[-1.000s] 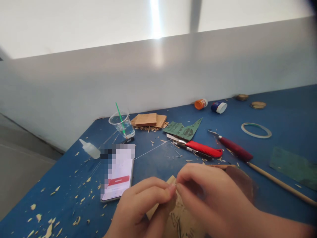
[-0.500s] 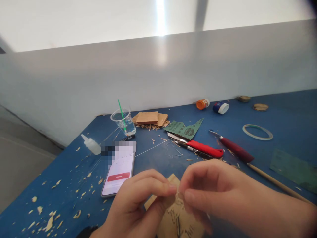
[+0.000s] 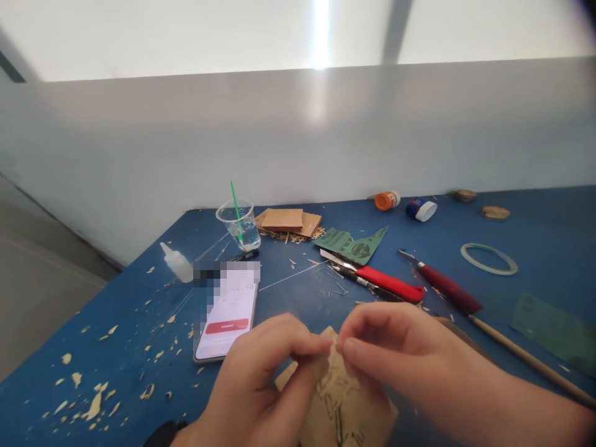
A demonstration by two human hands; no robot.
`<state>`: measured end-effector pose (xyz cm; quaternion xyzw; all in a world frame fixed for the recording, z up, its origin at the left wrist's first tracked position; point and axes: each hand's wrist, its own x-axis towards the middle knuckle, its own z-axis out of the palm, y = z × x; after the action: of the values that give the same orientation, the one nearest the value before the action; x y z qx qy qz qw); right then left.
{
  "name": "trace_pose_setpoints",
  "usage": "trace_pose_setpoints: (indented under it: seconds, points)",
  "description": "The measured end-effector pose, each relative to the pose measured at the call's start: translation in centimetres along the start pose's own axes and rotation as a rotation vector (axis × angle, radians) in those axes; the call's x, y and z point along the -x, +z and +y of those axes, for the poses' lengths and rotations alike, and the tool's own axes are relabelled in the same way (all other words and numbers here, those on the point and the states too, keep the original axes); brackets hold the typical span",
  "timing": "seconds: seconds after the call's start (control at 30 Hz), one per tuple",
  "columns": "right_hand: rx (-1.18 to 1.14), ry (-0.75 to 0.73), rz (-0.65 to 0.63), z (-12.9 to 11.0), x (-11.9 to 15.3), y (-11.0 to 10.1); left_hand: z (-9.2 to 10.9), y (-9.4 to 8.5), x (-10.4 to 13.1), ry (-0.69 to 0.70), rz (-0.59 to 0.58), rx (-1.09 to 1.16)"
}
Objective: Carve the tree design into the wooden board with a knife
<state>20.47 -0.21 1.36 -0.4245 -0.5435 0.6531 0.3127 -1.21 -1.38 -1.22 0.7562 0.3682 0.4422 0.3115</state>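
My left hand (image 3: 274, 372) and my right hand (image 3: 405, 354) meet fingertip to fingertip at the lower middle. Each pinches thumb against forefinger on something too small to make out between them. Below the fingers lies a tan wooden board (image 3: 347, 410) with dark line marks and small curled bits on it; both hands partly cover it. A phone (image 3: 228, 316) with a lit screen lies just left of my left hand. Behind my right hand rests a red-handled cutter (image 3: 391, 284), beside dark thin tools.
On the blue table (image 3: 149, 347) are wood shavings, a white squeeze bottle (image 3: 177, 264), a clear cup (image 3: 244, 226) of water, wood blocks (image 3: 282, 220), green sandpaper (image 3: 351, 245), a red-handled hook tool (image 3: 449, 287), a tape ring (image 3: 488, 259) and two small jars (image 3: 387, 200).
The camera view has tilted slightly, shifting the table items. My hands remain together over the board, with the fingertips a little higher in the picture.
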Motion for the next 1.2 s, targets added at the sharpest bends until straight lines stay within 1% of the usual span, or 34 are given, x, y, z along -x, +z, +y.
trace_pose_setpoints:
  seconds: [0.1,0.27,0.43,0.57,0.67,0.8,0.9,1.0,1.07,1.2]
  points:
    - [-0.023,0.001,-0.039,0.1,0.0,-0.2,-0.1,-0.3,0.2,0.02,0.028,-0.014]
    - [-0.013,-0.014,-0.058,0.0,0.0,-0.1,0.0,0.1,0.1,0.027,0.016,0.015]
    - [-0.05,-0.006,-0.02,0.1,-0.1,0.2,0.6,0.3,-0.5,0.033,-0.022,-0.025]
    - [-0.038,-0.008,0.027,0.7,-0.1,0.6,0.9,0.3,-0.6,0.026,-0.06,-0.063]
    - [-0.02,-0.025,0.049,1.1,-0.1,0.8,0.9,0.4,-0.5,0.078,-0.03,-0.068]
    - [-0.098,0.022,0.075,1.5,-0.2,1.1,0.7,0.5,-0.4,0.118,0.015,-0.054]
    - [-0.127,0.034,0.078,1.5,-0.2,1.1,0.4,0.5,-0.3,0.1,0.033,-0.037]
    - [-0.128,0.041,0.074,1.3,-0.2,1.0,0.1,0.3,-0.2,0.022,0.03,0.01]
    - [-0.15,0.039,0.053,1.1,-0.2,0.9,-0.1,0.2,0.1,-0.031,0.033,0.056]
    - [-0.214,0.064,0.013,0.9,-0.3,0.6,-0.4,0.1,0.5,-0.07,0.023,0.12]
